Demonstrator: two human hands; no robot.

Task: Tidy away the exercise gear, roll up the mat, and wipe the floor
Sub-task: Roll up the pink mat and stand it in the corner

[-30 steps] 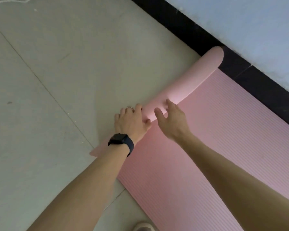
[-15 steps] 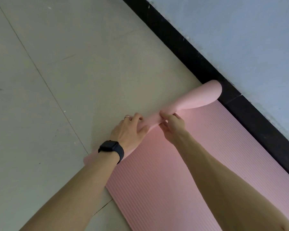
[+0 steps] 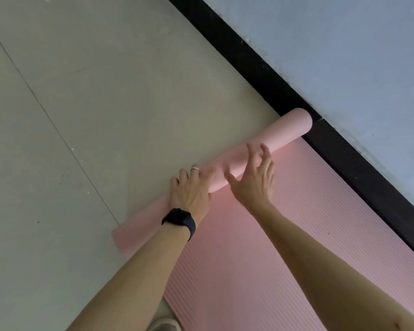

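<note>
A pink exercise mat (image 3: 261, 271) lies flat on the floor along the wall, ribbed side up. Its far end is rolled into a loose tube (image 3: 289, 130) that runs from the skirting down to a flattened left end. My left hand (image 3: 191, 189), with a black watch and a ring, grips the tube, fingers curled over its far side and thumb on the near side. Just to its right, my right hand (image 3: 253, 177) hovers over the tube with fingers spread and loosely bent, palm near the roll.
Pale tiled floor (image 3: 93, 115) stretches out to the left of the mat. A black skirting board (image 3: 249, 63) and a light blue wall (image 3: 344, 56) border the mat's right side. A shoe tip (image 3: 165, 326) shows at the bottom edge.
Both hands pinched the roll half a second ago. Now my right hand has let go and spread its fingers further along the tube, while the left stays on the roll.
</note>
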